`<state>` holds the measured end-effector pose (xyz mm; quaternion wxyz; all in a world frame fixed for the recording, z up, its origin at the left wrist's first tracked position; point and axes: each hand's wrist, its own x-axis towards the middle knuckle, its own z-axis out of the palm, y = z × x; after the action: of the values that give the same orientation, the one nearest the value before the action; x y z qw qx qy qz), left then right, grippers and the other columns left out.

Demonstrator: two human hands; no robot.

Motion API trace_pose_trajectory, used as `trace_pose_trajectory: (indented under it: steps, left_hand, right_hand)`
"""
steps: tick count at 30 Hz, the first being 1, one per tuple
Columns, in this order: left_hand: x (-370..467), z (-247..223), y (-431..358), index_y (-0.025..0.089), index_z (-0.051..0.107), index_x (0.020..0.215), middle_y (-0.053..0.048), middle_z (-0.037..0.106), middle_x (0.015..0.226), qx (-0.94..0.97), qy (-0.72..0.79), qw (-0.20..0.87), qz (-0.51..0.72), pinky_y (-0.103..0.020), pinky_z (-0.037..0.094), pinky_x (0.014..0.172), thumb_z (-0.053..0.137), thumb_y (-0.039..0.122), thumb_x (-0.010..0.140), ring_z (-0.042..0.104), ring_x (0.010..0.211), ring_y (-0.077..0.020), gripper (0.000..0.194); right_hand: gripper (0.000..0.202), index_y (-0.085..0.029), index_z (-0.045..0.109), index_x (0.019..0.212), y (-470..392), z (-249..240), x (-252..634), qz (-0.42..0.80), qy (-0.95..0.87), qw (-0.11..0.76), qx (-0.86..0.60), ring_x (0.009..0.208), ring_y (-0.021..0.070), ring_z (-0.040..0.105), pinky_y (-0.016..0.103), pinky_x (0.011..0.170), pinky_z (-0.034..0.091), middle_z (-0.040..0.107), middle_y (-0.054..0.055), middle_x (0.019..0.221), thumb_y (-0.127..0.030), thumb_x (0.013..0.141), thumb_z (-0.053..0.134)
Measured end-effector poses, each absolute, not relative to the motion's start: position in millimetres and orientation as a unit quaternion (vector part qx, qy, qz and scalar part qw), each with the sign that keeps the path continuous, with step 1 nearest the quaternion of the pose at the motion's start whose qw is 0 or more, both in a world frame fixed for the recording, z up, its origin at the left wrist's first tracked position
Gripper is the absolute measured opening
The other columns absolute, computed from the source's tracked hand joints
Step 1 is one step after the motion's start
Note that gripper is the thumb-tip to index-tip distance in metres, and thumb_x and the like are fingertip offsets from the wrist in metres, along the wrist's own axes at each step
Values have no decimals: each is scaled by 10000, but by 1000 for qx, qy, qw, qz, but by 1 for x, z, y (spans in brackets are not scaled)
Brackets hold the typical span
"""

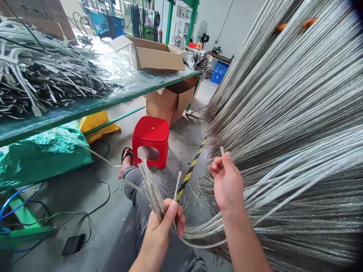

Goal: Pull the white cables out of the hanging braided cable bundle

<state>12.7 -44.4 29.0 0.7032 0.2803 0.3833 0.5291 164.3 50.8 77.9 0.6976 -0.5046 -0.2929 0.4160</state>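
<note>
My left hand (167,221) is closed around a bundle of silvery braided wires (151,185), whose ends stick up above my thumb. One wire (177,185) stands apart from the others at the thumb. From this hand the strands run right, behind my right forearm, toward the hanging wires. My right hand (228,185) is raised beside the bundle, its fingers pinched together. A short wire piece (222,150) pokes up past its thumb; how far it extends inside the fingers is hidden.
Long silvery wires (283,94) hang in a dense mass on the right. A red stool (151,138) stands ahead on the floor, near yellow-black tape (195,162). At left, a green-edged table (124,94) bears a wire pile (48,71) and an open cardboard box (161,60).
</note>
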Motion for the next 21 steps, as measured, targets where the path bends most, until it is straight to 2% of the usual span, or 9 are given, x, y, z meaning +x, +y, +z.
trace_pose_trajectory:
  steps: [2, 4, 6, 9, 11, 14, 17, 19, 21]
  left_hand:
    - [8, 29, -38, 158, 664, 739, -5, 624, 649, 277, 400, 685, 542, -237, 430, 580, 618, 458, 869, 535, 543, -113, 331]
    - [4, 31, -31, 168, 712, 835, -23, 675, 702, 245, 423, 674, 554, -244, 454, 629, 631, 450, 862, 588, 637, -142, 295]
    - [0, 32, -26, 187, 739, 889, -52, 727, 894, 206, 439, 661, 573, -266, 488, 736, 659, 454, 838, 641, 842, -189, 283]
    - [-2, 32, -23, 205, 764, 903, -63, 654, 1264, 194, 448, 646, 588, -290, 463, 918, 687, 460, 811, 558, 1181, -250, 282]
    - [-2, 31, -24, 204, 769, 927, -71, 627, 1320, 196, 442, 656, 580, -304, 447, 961, 692, 467, 805, 522, 1239, -267, 300]
    - [-2, 30, -26, 204, 760, 989, -81, 676, 1239, 178, 424, 673, 580, -314, 454, 953, 709, 453, 796, 583, 1154, -250, 320]
    - [-3, 31, -27, 198, 731, 1015, -58, 730, 1025, 169, 413, 683, 579, -287, 485, 839, 703, 414, 814, 659, 913, -189, 296]
    - [-3, 32, -27, 192, 708, 970, -11, 702, 823, 175, 399, 686, 583, -281, 488, 775, 688, 389, 832, 641, 729, -145, 242]
    - [-2, 33, -27, 187, 679, 918, 36, 612, 661, 180, 382, 690, 588, -294, 491, 753, 670, 376, 849, 590, 603, -118, 202]
  right_hand:
    - [362, -186, 593, 683, 39, 74, 160, 422, -401, 607, -541, 666, 119, 483, 256, 679, 415, 539, -27, 695, -513, 819, 664]
    - [232, -201, 646, 884, 21, 70, 150, 421, -499, 510, -560, 797, 149, 552, 279, 774, 433, 609, -1, 834, -432, 866, 642]
    - [186, -232, 639, 1024, 4, 69, 140, 438, -587, 410, -544, 933, 174, 579, 303, 864, 434, 635, 13, 980, -340, 873, 653]
    - [165, -243, 663, 954, -15, 69, 128, 434, -674, 292, -522, 960, 183, 587, 293, 854, 442, 635, 6, 1009, -235, 805, 734]
    - [153, -240, 664, 912, -19, 66, 125, 404, -694, 269, -531, 939, 173, 591, 277, 820, 443, 632, -2, 997, -174, 793, 735]
    - [51, -233, 643, 890, -15, 58, 127, 376, -689, 291, -547, 867, 153, 604, 264, 761, 446, 643, -6, 929, -190, 894, 617]
    - [144, -227, 629, 935, -2, 51, 137, 316, -650, 338, -603, 778, 164, 618, 284, 702, 466, 665, 12, 875, -319, 959, 520]
    - [186, -216, 633, 1027, 10, 50, 144, 216, -641, 342, -653, 850, 207, 636, 339, 769, 483, 683, 52, 961, -337, 954, 512]
    - [291, -188, 608, 1175, 19, 52, 148, 118, -650, 325, -677, 1040, 282, 611, 434, 903, 462, 656, 118, 1144, -306, 915, 553]
